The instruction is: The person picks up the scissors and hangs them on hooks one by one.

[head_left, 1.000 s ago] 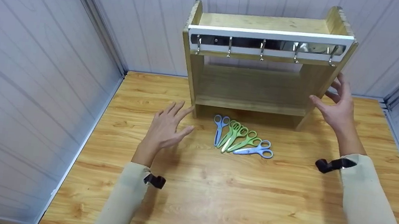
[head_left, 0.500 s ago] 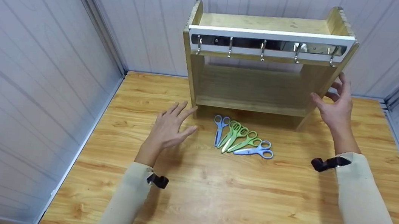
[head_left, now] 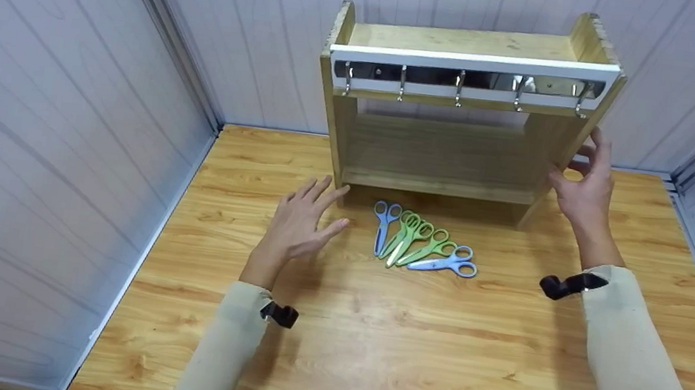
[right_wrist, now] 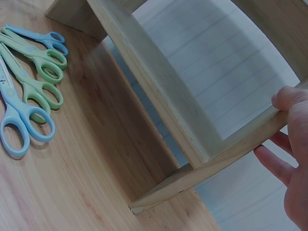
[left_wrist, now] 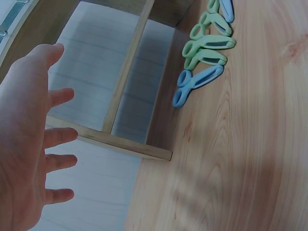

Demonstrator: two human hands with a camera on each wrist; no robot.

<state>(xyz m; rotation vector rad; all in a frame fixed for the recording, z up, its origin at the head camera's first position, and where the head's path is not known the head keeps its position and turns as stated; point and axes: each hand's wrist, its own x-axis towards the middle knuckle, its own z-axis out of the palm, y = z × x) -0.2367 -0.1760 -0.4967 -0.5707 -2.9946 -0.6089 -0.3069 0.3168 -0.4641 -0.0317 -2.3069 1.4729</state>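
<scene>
A small wooden shelf rack [head_left: 438,156] stands near the back wall, with a hook strip [head_left: 423,89] along its upper front. My right hand [head_left: 586,191] holds the rack's right side panel, thumb at the front edge and fingers round the outer face; the right wrist view shows the thumb [right_wrist: 288,97] on the panel. Fingers spread, my left hand [head_left: 296,227] is beside the foot of the left side panel and holds nothing. In front of the rack lie scissors fanned out on the table: blue scissors [head_left: 381,232] at the left, green scissors [head_left: 407,237] between, blue scissors [head_left: 445,262] at the right.
The wooden table [head_left: 406,361] reaches toward me in front of the scissors. A panelled wall [head_left: 273,47] rises behind the rack, and side walls border the left and right.
My left hand has shifted slightly right, toward the rack's left side. The right hand has moved a little left, its thumb now against the side panel. The scissors lie as before.
</scene>
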